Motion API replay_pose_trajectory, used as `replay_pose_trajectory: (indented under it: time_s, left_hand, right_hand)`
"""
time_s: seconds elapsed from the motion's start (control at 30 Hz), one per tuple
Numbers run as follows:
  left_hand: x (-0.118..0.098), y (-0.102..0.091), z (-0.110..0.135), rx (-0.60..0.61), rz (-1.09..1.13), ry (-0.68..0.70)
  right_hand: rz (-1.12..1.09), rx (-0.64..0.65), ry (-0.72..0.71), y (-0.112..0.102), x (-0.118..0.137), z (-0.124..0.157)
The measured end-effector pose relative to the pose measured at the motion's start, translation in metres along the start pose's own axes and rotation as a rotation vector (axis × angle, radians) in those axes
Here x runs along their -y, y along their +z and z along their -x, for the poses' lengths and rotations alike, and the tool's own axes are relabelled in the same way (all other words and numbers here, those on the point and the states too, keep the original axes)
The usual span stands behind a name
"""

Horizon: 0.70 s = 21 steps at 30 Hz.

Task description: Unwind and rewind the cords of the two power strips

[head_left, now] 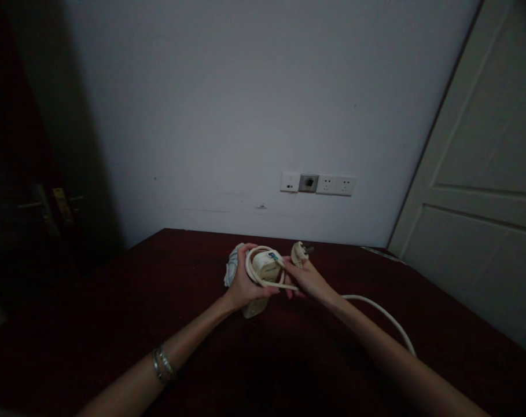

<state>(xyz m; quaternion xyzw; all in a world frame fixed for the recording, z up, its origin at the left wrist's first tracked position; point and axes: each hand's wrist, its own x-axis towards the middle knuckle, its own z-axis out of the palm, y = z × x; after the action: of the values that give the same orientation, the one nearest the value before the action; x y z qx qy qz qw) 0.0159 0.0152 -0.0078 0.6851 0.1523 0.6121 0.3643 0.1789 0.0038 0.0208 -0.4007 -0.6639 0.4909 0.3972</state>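
My left hand [241, 285] is closed round a white power strip [268, 267] and loops of its cord [249, 267], tilted above the dark red table. A small blue-green tie or mark [273, 256] shows on the strip's upper end. Fingers of my right hand [305, 277] pinch the cord at the strip's right side. The plug [298, 253] sticks up just above my right hand, its pins to the right. From there a loose length of cord [384, 313] curves over the table behind my right forearm. Behind my left fingers is a pale bundle [231, 267], too dim to make out.
The dark red table [180, 255] reaches the pale wall, where sockets [335, 185] and a grey outlet plate [308, 183] are set. A light panelled door or cabinet front [484, 231] stands at right. A door handle [63, 204] shows at the dark left.
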Motion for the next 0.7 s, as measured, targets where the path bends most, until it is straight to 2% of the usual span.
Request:
replay_pose_trajectory:
  time_s: [0.23, 0.43, 0.57, 0.7]
  left_hand:
    - [0.015, -0.013, 0.013, -0.011, -0.016, -0.008]
    - [0.019, -0.013, 0.016, -0.051, -0.014, 0.006]
    - [0.018, -0.018, 0.016, -0.006, 0.016, -0.023]
    - [0.006, -0.034, 0.013, 0.084, -0.024, -0.095]
  right_hand:
    - [0.098, 0.007, 0.153, 0.007, -0.009, -0.014]
    - [0.133, -0.030, 0.208, 0.013, -0.005, -0.016]
    - [0.161, -0.068, 0.247, 0.014, -0.002, -0.016]
    - [0.226, -0.088, 0.247, 0.015, 0.001, -0.017]
